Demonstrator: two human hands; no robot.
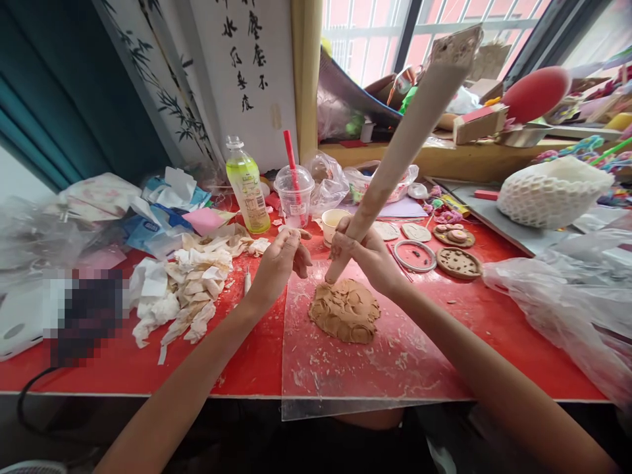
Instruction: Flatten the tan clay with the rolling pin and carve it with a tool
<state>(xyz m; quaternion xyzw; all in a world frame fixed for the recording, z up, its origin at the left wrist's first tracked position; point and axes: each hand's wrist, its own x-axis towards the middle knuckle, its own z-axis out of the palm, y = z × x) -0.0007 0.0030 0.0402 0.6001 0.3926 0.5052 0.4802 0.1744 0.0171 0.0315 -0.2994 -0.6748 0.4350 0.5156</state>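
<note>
While the right hand [363,255] closes firmly round one long wooden stick [397,158], held aslant with its lower end at the far edge of the clay [345,313], the left hand [282,258] hangs near the clay's upper left, fingers loosely curled and apart from the thumb, with nothing I can see in its grasp. I can't tell whether the stick touches the clay. That single brown lump lies flattened and ridged on one clear sheet [419,372]. Beyond the clay I count one paper cup [330,236], one lidded plastic cup [291,187] with one red straw [292,164], and one bottle [249,191]. To the clay's right, further back, are one pale ring [428,267], two round decorated discs [459,262] and two pale flat pieces [416,232]; to its left, a heap of crumpled tissues [200,283].
</note>
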